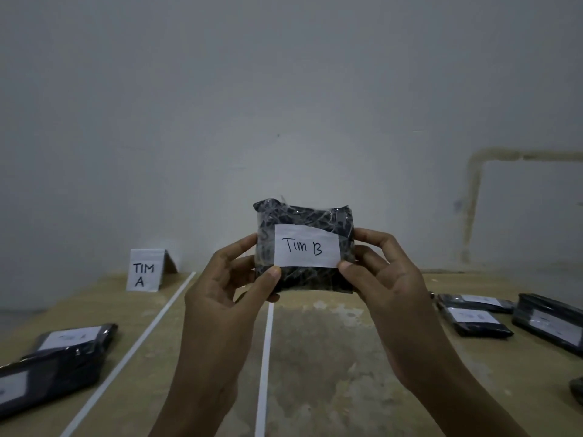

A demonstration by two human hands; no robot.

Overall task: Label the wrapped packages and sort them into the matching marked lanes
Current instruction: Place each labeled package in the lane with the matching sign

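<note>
– Black plastic, crinkled and shiny: this is the package [304, 247]. It is almost square and a little puffy, with clear tape across the top.
– Where is it?
– In the air, upright, above the far middle of the tabletop [331, 357] and in front of the plain grey wall [284, 89]. On its front sits a white paper label [306, 246], rectangular and smooth, with "Tim B" written by hand.
– And the hands?
– Both pinch it. The left hand [227, 285] takes the left side, with its thumb pressed on the lower left corner of the label and its fingers curled at the side edge. The right hand [378, 272] takes the right side in the same way, with its thumb on the lower right corner.
– What is the tabletop like?
– Pale, matt, like wood, with a rough grey patch in the middle. Two thin white strips [132, 351] run from the near edge toward the far edge. At the far edge, toward the left corner, stands a folded paper sign [145, 271] that reads "TIM A".
– Are there other packages?
– Yes. Near the left edge is the left pile [56, 367], two flat black ones that overlap. Near the right edge is the right group [479, 323], three flat glossy ones. Each carries a white label, but the writing is too blurred to read.
</note>
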